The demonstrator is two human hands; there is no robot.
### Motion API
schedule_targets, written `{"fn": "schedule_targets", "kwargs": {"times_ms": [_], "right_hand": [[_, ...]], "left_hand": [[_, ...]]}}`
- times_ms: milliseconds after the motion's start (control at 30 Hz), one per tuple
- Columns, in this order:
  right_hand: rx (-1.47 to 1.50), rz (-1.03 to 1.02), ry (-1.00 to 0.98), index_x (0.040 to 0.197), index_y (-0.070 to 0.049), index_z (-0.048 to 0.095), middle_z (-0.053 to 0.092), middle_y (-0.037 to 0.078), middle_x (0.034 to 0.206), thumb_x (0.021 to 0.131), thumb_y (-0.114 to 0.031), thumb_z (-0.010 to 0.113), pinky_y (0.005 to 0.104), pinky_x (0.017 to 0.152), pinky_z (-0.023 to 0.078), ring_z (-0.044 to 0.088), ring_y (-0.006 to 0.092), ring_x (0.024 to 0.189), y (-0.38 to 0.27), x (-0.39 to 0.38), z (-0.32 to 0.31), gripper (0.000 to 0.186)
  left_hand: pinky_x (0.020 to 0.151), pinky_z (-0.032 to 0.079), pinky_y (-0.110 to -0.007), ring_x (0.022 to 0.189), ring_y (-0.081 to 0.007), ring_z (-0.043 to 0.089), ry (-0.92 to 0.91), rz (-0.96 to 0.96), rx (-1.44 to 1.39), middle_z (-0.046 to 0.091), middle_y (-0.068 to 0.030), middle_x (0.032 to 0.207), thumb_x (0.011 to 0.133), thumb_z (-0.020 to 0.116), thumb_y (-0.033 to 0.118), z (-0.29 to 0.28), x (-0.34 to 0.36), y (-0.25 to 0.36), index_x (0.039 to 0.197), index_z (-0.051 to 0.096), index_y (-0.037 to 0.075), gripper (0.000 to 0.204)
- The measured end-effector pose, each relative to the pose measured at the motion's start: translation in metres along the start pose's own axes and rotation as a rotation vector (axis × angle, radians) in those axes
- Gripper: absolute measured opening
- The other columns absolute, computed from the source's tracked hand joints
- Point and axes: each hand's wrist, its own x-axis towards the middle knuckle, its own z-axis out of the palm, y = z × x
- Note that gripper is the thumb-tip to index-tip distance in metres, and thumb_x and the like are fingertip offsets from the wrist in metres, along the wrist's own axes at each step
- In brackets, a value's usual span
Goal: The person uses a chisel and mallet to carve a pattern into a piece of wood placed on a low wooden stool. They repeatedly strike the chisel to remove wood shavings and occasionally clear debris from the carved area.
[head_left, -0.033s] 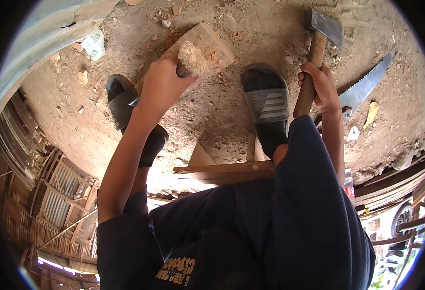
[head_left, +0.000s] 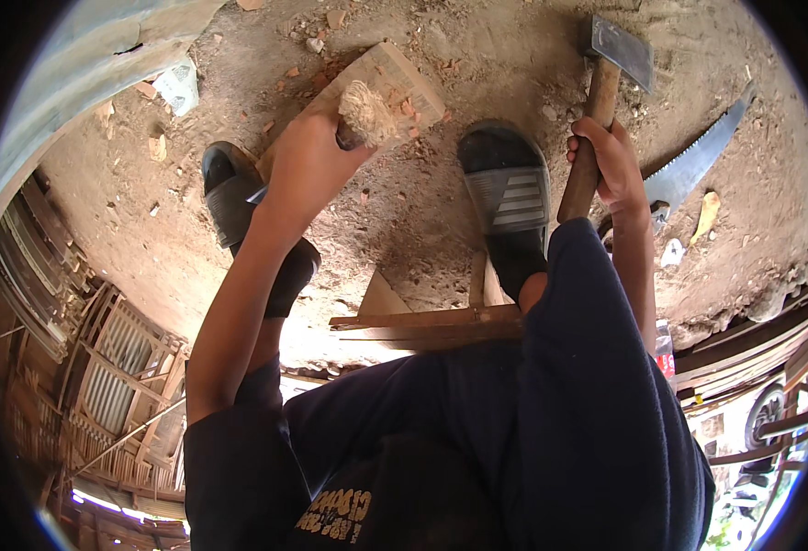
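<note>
My left hand (head_left: 310,165) is closed around a thick wooden handle with a frayed, splayed end (head_left: 365,112) facing up. The lower part of this tool is hidden by my fingers, so I cannot tell its kind. Under it lies a flat wooden block (head_left: 415,81) with reddish chips on it. My right hand (head_left: 611,165) grips the wooden shaft of a hammer (head_left: 622,53), whose wide steel head points away from me, raised beside my right foot. A hand saw (head_left: 702,151) lies on the ground just right of that hand.
Sandaled feet (head_left: 505,184) stand either side of the block. Closer to me, a wooden plank (head_left: 427,323) lies crosswise. Corrugated metal sheet (head_left: 83,69) borders the far left; stacked timber (head_left: 744,354) lies at the right. Chips and stones litter the dirt ground (head_left: 404,230).
</note>
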Motion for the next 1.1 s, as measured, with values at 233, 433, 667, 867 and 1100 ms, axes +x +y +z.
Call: {"fn": "schedule_targets", "kwargs": {"times_ms": [233, 433, 667, 867, 1100], "right_hand": [[0.008, 0.006, 0.001, 0.1, 0.002, 0.051, 0.055, 0.008, 0.077, 0.083, -0.01, 0.06, 0.029, 0.057, 0.048, 0.056, 0.0157, 0.066, -0.001, 0.009, 0.002, 0.023], [0.272, 0.012, -0.227, 0.104, -0.004, 0.05, 0.055, 0.006, 0.078, 0.088, -0.016, 0.059, 0.0286, 0.058, 0.047, 0.055, 0.0158, 0.064, -0.007, 0.005, -0.005, 0.022], [0.608, 0.074, -0.436, 0.103, -0.006, 0.051, 0.043, -0.003, 0.069, 0.096, -0.019, 0.051, 0.0203, 0.045, 0.034, 0.039, 0.0055, 0.052, -0.013, 0.027, -0.023, 0.015], [0.596, 0.11, -0.438, 0.097, -0.006, 0.05, 0.042, -0.004, 0.065, 0.095, -0.021, 0.055, 0.0184, 0.042, 0.032, 0.038, 0.0034, 0.049, -0.015, 0.03, -0.022, 0.015], [0.552, 0.117, -0.378, 0.094, -0.006, 0.048, 0.041, -0.005, 0.064, 0.094, -0.023, 0.058, 0.0182, 0.042, 0.032, 0.038, 0.0033, 0.049, -0.017, 0.029, -0.019, 0.02]], "left_hand": [[0.071, 0.053, -0.041, 0.079, -0.0353, 0.065, 0.15, 0.206, 0.238, 0.065, -0.0199, 0.095, 0.069, 0.071, 0.009, 0.026, -0.007, -0.004, 0.107, 0.061, 0.001, 0.04], [0.071, 0.054, -0.039, 0.08, -0.0304, 0.067, 0.126, 0.439, -0.15, 0.066, -0.0152, 0.094, 0.072, 0.072, 0.013, 0.024, -0.022, 0.02, 0.108, 0.062, 0.002, 0.039], [0.078, 0.05, -0.031, 0.094, -0.0207, 0.062, 0.069, -0.135, -0.851, 0.062, -0.0137, 0.104, 0.084, 0.068, 0.042, -0.054, 0.033, 0.011, 0.114, 0.059, 0.0, 0.053], [0.042, 0.024, -0.024, 0.043, -0.0067, 0.034, 0.293, 0.034, -1.436, 0.036, 0.0042, 0.049, 0.091, 0.058, 0.022, -0.047, 0.041, 0.024, 0.067, 0.045, 0.015, 0.028], [0.039, 0.021, -0.024, 0.039, -0.0073, 0.027, 0.109, 0.31, -1.563, 0.033, 0.0052, 0.048, 0.096, 0.049, 0.024, -0.031, 0.045, -0.002, 0.066, 0.042, 0.015, 0.033]]}}
